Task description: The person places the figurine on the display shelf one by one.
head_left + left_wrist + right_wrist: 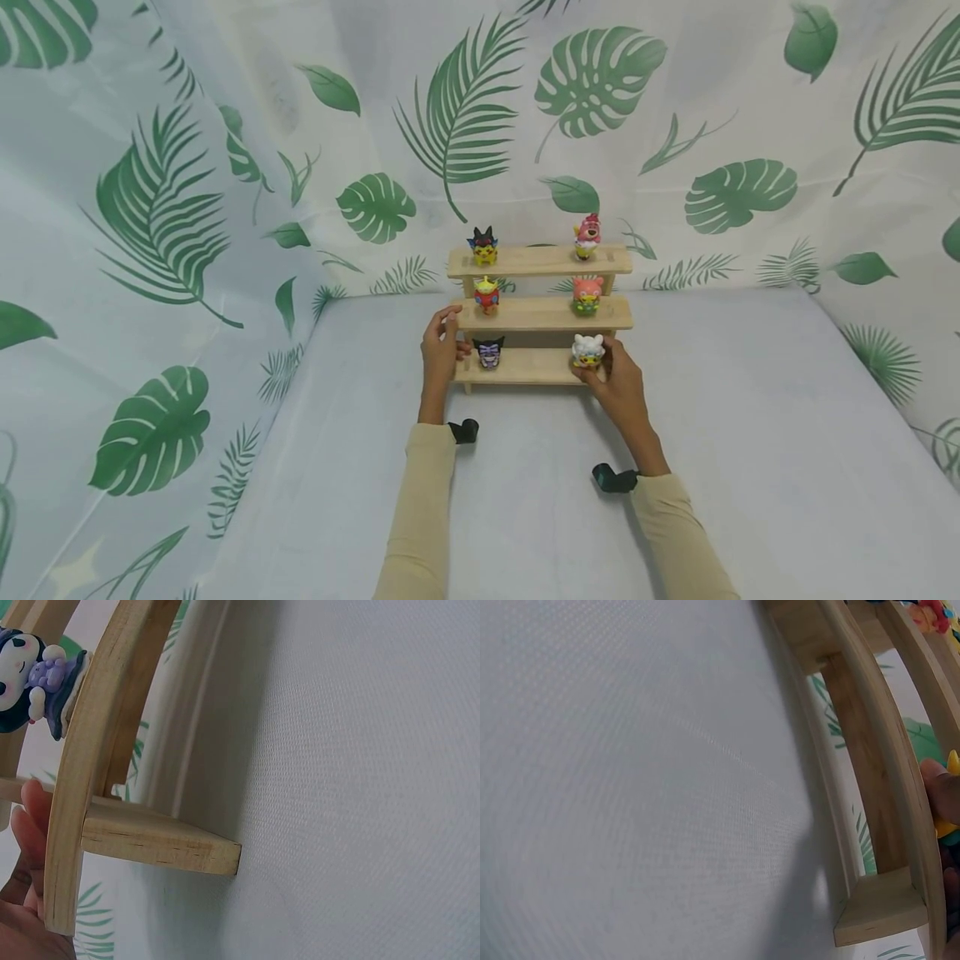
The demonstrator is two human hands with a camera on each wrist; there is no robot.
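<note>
A three-tier wooden display shelf (534, 367) stands on the white-covered surface. At the right end of its lowest board, my right hand (621, 387) holds a small white-hooded figurine (587, 350) between thumb and fingers. In the right wrist view the thumb (943, 787) lies against the figurine's yellow part, close over the board's edge. My left hand (440, 346) grips the shelf's left side, fingers around the ends of the middle and lowest boards. Beside those fingers sits a black-and-purple figurine (489, 353), also visible in the left wrist view.
On the middle board stand a red-clothed figurine (486, 296) and a pink-hooded one (587, 295). The top board carries a black-eared yellow figurine (483, 247) and a pink bear-like one (587, 237). Leaf-patterned cloth (480, 192) hangs right behind the shelf.
</note>
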